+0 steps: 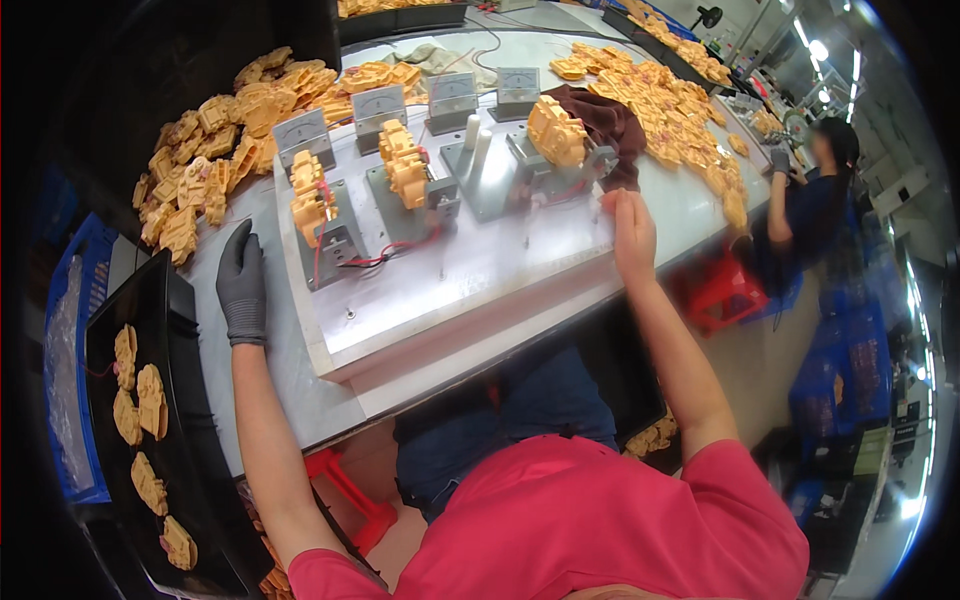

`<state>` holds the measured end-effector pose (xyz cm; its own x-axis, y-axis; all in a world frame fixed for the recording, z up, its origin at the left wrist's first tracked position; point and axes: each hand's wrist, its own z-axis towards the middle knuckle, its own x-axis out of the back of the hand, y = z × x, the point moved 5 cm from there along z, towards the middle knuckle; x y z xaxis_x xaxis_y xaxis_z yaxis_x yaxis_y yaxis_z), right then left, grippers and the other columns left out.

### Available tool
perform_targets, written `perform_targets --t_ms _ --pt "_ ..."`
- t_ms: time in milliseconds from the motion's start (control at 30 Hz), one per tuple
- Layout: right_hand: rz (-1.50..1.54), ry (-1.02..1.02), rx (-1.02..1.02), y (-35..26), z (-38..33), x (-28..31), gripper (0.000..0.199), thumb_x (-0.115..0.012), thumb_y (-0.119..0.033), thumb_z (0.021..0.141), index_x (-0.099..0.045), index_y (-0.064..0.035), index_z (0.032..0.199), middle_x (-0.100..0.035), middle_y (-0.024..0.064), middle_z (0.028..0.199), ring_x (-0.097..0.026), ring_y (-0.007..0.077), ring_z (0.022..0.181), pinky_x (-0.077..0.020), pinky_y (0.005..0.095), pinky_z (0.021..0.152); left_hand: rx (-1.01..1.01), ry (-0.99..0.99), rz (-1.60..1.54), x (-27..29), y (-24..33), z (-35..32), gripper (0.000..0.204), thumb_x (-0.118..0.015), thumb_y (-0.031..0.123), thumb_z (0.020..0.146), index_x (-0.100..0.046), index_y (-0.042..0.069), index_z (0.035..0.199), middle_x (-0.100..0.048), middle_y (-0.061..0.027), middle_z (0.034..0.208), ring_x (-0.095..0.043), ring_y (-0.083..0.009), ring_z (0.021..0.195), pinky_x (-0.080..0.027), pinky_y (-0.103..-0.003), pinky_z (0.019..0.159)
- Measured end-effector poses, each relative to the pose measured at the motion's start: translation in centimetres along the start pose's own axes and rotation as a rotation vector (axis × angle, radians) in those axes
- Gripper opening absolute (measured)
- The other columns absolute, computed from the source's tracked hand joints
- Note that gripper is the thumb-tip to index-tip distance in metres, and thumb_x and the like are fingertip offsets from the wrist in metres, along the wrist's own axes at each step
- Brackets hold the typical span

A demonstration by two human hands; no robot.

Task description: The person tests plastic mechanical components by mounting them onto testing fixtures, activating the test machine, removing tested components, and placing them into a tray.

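Note:
My left hand (241, 285), in a grey glove, lies on the light table with its fingers stretched out, left of a raised white test board (420, 305). It holds nothing. My bare right hand (632, 238) is at the board's right end with the fingers closed; what they hold, if anything, is hidden. Just beyond it is a metal clamp (601, 162) beside a yellow plastic gearbox-like part (556, 132) mounted on the rightmost fixture. Similar yellow parts stand on the left fixture (312, 195) and on the second fixture (403, 165). Two white pegs (478, 145) rise from the third.
Several analogue meters (378, 112) line the board's back edge. Yellow parts are heaped at the back left (225, 130) and back right (650, 105). A dark cloth (612, 125) lies behind my right hand. A black tray (150, 410) stands left. A co-worker (815, 205) sits at the right.

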<state>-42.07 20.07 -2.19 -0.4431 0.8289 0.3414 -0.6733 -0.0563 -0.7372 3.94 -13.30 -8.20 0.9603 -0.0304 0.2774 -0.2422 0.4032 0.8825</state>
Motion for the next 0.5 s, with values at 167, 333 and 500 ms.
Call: perform_targets --t_ms 167,333,500 --pt "-0.011 -0.051 -0.01 -0.5 0.0 0.3 0.027 -0.051 -0.019 0.107 -0.066 0.0004 0.098 -0.065 0.0063 0.092 -0.061 0.0156 0.087 -0.0489 0.0293 0.082 0.032 -0.021 -0.101 0.2 0.5 -0.5 0.038 -0.058 0.016 0.104 -0.059 -0.002 0.137 -0.064 -0.0088 0.13 -0.061 -0.0128 0.11 -0.051 -0.026 0.092" --pt "-0.022 -0.264 -0.033 -0.4 0.7 1.1 0.014 -0.058 -0.01 0.101 -0.067 0.0007 0.099 -0.065 0.0068 0.096 -0.061 0.0157 0.09 -0.0488 0.0291 0.083 -0.033 -0.059 0.1 1.4 0.0 -0.9 0.041 -0.054 0.014 0.104 -0.054 -0.006 0.14 -0.061 -0.0113 0.135 -0.059 -0.0165 0.118 -0.049 -0.029 0.1" --pt "0.01 -0.561 -0.1 -0.5 2.6 1.9 0.011 -0.065 -0.005 0.094 -0.069 -0.0016 0.104 -0.065 0.0066 0.102 -0.06 0.0171 0.094 -0.0479 0.0302 0.086 0.076 -0.051 -0.104 4.4 -4.1 -1.4 0.044 -0.055 0.012 0.102 -0.052 -0.008 0.14 -0.059 -0.0146 0.139 -0.06 -0.0221 0.122 -0.046 -0.033 0.106"
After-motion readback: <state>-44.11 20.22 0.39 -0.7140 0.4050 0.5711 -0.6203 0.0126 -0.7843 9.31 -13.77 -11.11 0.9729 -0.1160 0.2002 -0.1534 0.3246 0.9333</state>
